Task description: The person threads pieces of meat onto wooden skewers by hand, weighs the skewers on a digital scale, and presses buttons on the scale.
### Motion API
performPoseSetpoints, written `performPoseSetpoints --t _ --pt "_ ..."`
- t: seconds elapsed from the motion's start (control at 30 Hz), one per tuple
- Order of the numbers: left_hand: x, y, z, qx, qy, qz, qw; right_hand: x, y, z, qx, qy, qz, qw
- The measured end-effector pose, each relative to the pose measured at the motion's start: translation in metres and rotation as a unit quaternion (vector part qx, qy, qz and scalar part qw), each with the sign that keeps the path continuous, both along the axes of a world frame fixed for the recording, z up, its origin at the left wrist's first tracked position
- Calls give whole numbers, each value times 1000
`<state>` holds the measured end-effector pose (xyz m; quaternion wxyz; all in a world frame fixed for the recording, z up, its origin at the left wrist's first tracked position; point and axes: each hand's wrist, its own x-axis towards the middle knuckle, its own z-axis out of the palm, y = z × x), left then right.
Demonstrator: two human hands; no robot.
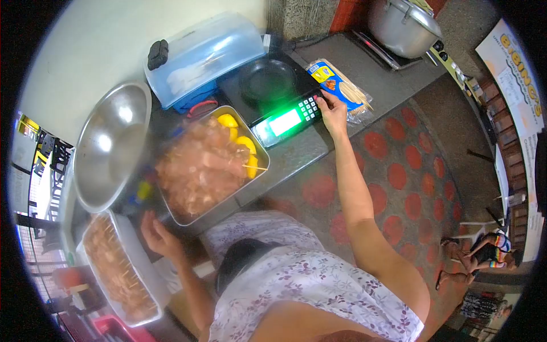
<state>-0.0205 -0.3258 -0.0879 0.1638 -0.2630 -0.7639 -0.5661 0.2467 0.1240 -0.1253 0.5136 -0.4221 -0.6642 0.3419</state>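
A “BING'S” banner [515, 71] is being displayed; a scale [285, 122] is being touched by the half-open right hand [334, 113], the left hand [161, 235] open.

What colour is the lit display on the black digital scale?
Glowing green around a whitish centre; the head view shows it best.

Meat [199, 165] lies in two containers: one metal tray [257, 141] in the middle and one white tub [149, 259] at the near left. The scene has one digital scale [285, 122], one steel bowl [108, 142], one blue box [228, 45], one pack of sticks [341, 84], one pot [399, 31].
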Motion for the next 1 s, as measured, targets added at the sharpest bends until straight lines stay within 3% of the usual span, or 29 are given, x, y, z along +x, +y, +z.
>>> performPoseSetpoints --t 0.5,0.57,0.63,0.7,0.8,0.83,1.0 --pt "0 -1 0 -6 -7 6 1000 -11 -21 27 -18 -17 -64 998" --pt "-2 -3 -1 -25 2 10 1000 -20 -41 45 196 -24 -180 964" --pt "-2 -2 0 -18 -9 11 1000 -31 -66 66 211 15 -164 963" --pt "2 -1 2 -17 -21 7 1000 -37 -85 78 212 -72 -69 972" --pt "-1 0 -4 25 -35 17 999 -51 -97 94 265 -129 -19 955" --pt "0 -1 2 -9 -1 17 1000 -58 -100 98 280 -163 12 946" --pt "-3 -3 3 -21 30 18 999 -75 -80 96 375 -245 46 893"
